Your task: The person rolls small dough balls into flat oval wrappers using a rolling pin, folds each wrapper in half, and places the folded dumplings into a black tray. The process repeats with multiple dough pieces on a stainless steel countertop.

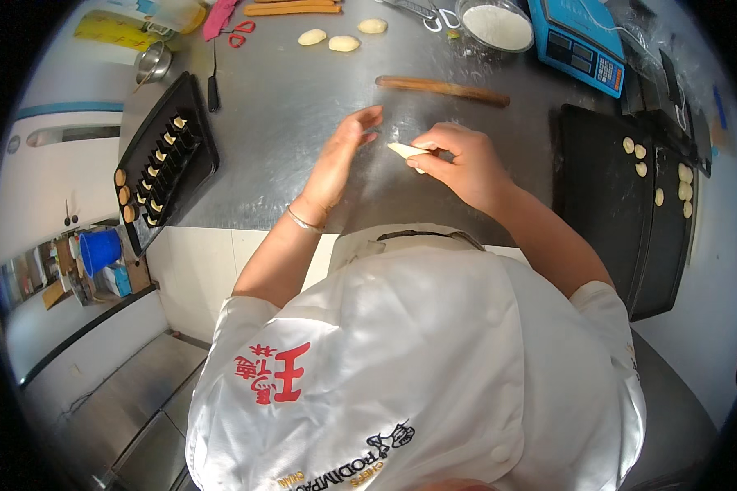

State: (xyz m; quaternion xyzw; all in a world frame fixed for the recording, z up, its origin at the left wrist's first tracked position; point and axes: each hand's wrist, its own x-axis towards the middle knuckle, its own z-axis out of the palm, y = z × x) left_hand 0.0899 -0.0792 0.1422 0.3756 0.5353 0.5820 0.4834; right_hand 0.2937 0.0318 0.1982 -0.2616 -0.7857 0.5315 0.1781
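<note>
My right hand (pixel 464 156) pinches a thin, pointed piece of pale dough (pixel 406 150) between thumb and fingers, just above the steel worktop (pixel 270 147). To its left, my left hand (pixel 344 147) is raised, holding nothing, with the thumb apart from the fingers. A wooden rolling pin (pixel 442 91) lies beyond both hands, slightly slanted. Farther back, three oval dough pieces (pixel 344 43) rest on the steel. My right fingers partly hide the dough they hold.
At left, a black tray (pixel 206 144) carries small dark moulds with pale dough. Black baking trays (pixel 602 184) at right bear several dough pieces. A flour bowl (pixel 497 27), blue digital scale (pixel 580 49), red-handled scissors (pixel 241 34) and black-handled spatula (pixel 213 92) lie around the back.
</note>
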